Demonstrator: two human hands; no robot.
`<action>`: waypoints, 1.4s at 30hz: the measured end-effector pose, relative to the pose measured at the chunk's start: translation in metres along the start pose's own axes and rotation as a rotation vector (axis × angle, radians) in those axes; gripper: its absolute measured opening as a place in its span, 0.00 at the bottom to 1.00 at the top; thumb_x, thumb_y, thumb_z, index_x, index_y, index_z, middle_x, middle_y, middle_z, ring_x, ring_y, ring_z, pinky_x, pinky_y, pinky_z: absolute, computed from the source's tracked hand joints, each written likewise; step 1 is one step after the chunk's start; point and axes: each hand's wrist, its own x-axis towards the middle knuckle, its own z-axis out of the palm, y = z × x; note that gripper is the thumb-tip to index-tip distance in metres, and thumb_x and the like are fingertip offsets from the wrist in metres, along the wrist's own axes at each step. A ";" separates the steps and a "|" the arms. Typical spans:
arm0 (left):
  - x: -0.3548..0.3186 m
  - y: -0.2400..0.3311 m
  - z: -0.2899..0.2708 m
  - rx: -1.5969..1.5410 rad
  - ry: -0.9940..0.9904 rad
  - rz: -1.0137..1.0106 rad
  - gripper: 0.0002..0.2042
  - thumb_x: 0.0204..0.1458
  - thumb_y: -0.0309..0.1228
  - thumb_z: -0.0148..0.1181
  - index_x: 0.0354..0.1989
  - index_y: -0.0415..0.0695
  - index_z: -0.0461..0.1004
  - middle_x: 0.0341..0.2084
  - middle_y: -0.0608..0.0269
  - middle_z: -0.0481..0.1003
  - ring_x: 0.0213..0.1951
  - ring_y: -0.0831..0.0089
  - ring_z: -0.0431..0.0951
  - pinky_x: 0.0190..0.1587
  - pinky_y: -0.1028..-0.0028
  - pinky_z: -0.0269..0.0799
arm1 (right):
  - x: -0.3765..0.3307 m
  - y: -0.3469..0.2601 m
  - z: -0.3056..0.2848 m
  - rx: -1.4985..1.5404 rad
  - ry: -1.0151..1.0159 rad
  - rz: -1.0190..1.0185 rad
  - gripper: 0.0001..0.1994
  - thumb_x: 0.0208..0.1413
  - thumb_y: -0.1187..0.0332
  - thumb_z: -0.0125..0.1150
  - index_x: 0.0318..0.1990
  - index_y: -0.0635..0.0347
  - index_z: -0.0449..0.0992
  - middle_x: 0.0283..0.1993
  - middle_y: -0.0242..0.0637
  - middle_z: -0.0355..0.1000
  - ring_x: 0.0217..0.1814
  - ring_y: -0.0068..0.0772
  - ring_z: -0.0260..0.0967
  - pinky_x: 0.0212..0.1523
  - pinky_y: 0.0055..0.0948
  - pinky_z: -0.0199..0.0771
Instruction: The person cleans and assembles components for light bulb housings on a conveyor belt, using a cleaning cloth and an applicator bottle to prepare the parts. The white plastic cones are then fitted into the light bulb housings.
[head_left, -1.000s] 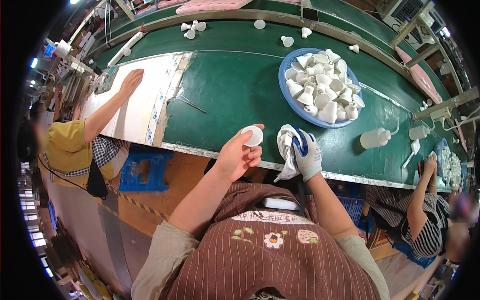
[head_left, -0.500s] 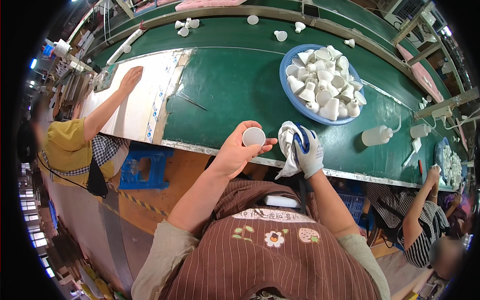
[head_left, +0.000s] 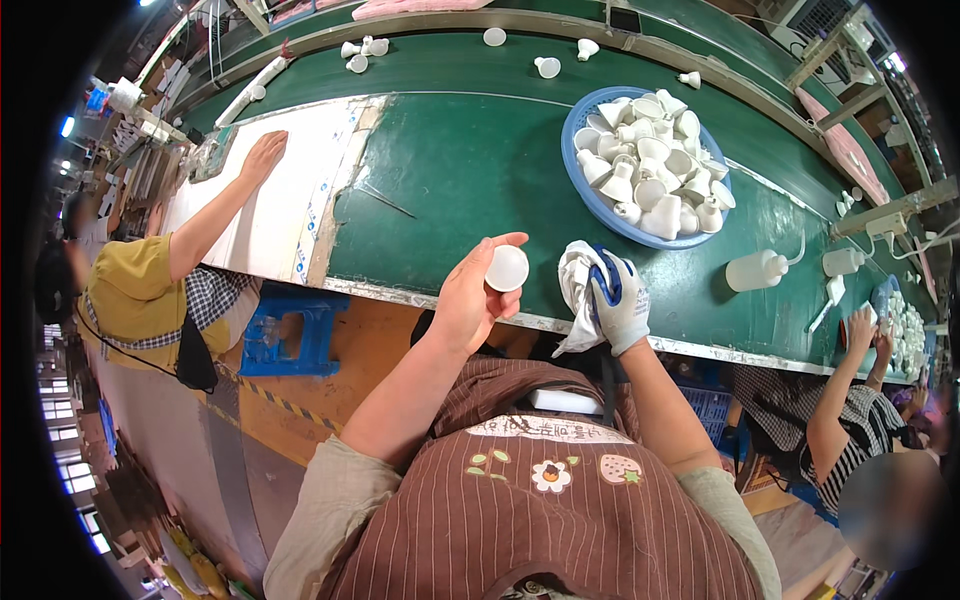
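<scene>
In my bare left hand (head_left: 468, 300) is a white lamp bulb (head_left: 508, 268), its round pale face turned up between thumb and fingers. My right hand (head_left: 622, 305) wears a white and blue work glove and grips a crumpled white cloth (head_left: 576, 290). A small gap separates the cloth from the bulb. Both hands are above the near edge of the green worktable (head_left: 450, 180). Beyond the right hand stands a blue plastic basket (head_left: 578, 192) heaped with similar white bulbs (head_left: 650, 150). The base of the held bulb is hidden by my fingers.
Several loose bulbs (head_left: 547, 67) lie on the green belt at the back. To the right are a white squeeze bottle (head_left: 757, 271) and a second one (head_left: 843, 262). Thin tweezers (head_left: 385, 198) lie at left. Co-workers sit on both sides; a blue stool (head_left: 290, 335) stands at left.
My left hand has turned the bulb slightly, and its fingers have shifted around it. The loose bulbs on the belt have slid a little to the left. My right hand has hardly moved.
</scene>
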 end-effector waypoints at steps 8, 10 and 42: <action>-0.001 -0.013 0.018 0.301 0.096 0.064 0.13 0.66 0.31 0.48 0.53 0.37 0.67 0.34 0.60 0.72 0.31 0.73 0.75 0.32 0.69 0.76 | 0.002 -0.005 -0.006 -0.014 0.011 0.018 0.21 0.52 0.63 0.65 0.55 0.57 0.75 0.48 0.48 0.74 0.48 0.54 0.73 0.49 0.42 0.74; 0.000 -0.011 0.013 0.338 0.076 0.061 0.10 0.66 0.31 0.48 0.49 0.38 0.68 0.33 0.61 0.72 0.29 0.74 0.76 0.29 0.70 0.75 | 0.006 -0.006 0.001 0.040 0.007 0.075 0.22 0.52 0.62 0.65 0.55 0.56 0.75 0.49 0.48 0.73 0.50 0.55 0.73 0.51 0.42 0.74; 0.034 -0.071 -0.034 1.451 0.004 0.294 0.28 0.43 0.20 0.69 0.55 0.39 0.67 0.39 0.53 0.75 0.34 0.65 0.79 0.39 0.68 0.75 | -0.026 -0.035 0.002 -0.216 0.007 -0.412 0.19 0.46 0.69 0.69 0.48 0.53 0.77 0.51 0.36 0.74 0.56 0.44 0.69 0.58 0.47 0.65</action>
